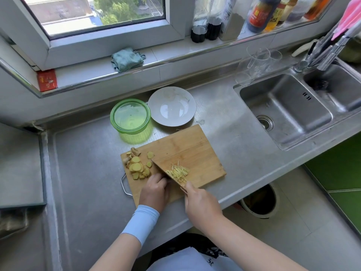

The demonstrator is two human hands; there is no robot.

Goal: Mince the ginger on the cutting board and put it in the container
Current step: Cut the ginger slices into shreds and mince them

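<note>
I am viewing from the head camera and logging the cutting step. The right hand [201, 202] is gripping the knife [161, 169] at its handle, fingers wrapped round it, and the blade is standing edge-down on the bamboo cutting board [187, 145]. The blade's long axis is running diagonally, from the near right at the hand to the far left across the board. The left hand [155, 190] is resting on the board just left of the blade with its fingers curled down; I cannot tell whether anything is pinned beneath them. The blade is dividing the ginger. The ginger slivers [178, 172] are lying in a loose heap touching its right face, their lengths roughly square to it. The uncut ginger slices [137, 167] are piled at the board's left end, just beyond the left hand. I am judging that hand the nearer one for feeding slices, while the slivers need turning or cross-cutting before they count as minced. The green container [130, 116] is sitting on the counter beyond the board's far left corner, apparently lidded, with a white plate [172, 106] touching its right side. I am estimating the task well short of half done.
</note>
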